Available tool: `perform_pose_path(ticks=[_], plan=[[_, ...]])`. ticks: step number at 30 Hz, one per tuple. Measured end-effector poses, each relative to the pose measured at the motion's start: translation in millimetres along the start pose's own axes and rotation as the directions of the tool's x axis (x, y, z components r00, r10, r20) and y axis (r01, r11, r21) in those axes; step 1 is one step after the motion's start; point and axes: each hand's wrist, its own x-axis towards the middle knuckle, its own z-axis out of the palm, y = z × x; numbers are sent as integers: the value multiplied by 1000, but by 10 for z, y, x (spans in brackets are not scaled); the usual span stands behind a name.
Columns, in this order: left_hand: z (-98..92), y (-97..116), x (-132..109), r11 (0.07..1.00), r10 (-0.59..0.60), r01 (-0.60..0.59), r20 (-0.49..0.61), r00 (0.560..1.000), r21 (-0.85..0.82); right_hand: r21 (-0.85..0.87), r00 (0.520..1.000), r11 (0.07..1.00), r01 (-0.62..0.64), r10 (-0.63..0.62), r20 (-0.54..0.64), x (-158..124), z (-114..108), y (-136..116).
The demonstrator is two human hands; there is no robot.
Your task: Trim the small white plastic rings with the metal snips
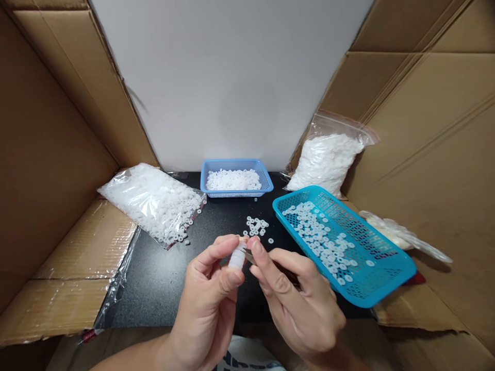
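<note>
My left hand (211, 299) pinches a short stack of white rings (236, 256) between thumb and fingers, just above the black mat (162, 273). My right hand (297, 304) is closed on thin dark tweezers (250, 256), whose tip touches the top of the stack. A small cluster of loose white rings (256, 225) lies on the mat just beyond my fingers.
A teal basket (386, 268) with scattered rings sits tilted at the right. A blue basket (232, 191) of rings stands at the back. Bags of rings lie at the left (152, 201) and back right (327, 159). Cardboard walls (50, 154) enclose both sides.
</note>
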Motion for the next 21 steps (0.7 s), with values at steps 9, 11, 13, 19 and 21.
perform_pose_path(ticks=[9, 11, 13, 19, 21], plan=[[7, 4, -16, 1000, -20, 20, -38, 999, 1, -21, 998, 998, 57, -57, -21, 3, 30, 33], [10, 4, -18, 1000, -20, 20, -43, 999, 9, -22, 998, 998, 51, -52, -29, -5, 40, 39], [14, 0, -21, 1000, -15, 16, -46, 999, 19, -23, 998, 999, 47, -48, -29, -15, 49, 42], [30, -13, -3, 995, 53, -49, -57, 997, 84, -13, 1000, 1000, 27, -27, -6, -20, 34, 32], [34, -1, 15, 990, 83, -77, -54, 995, 116, -15, 999, 999, 31, -31, 15, -9, 14, 37]])
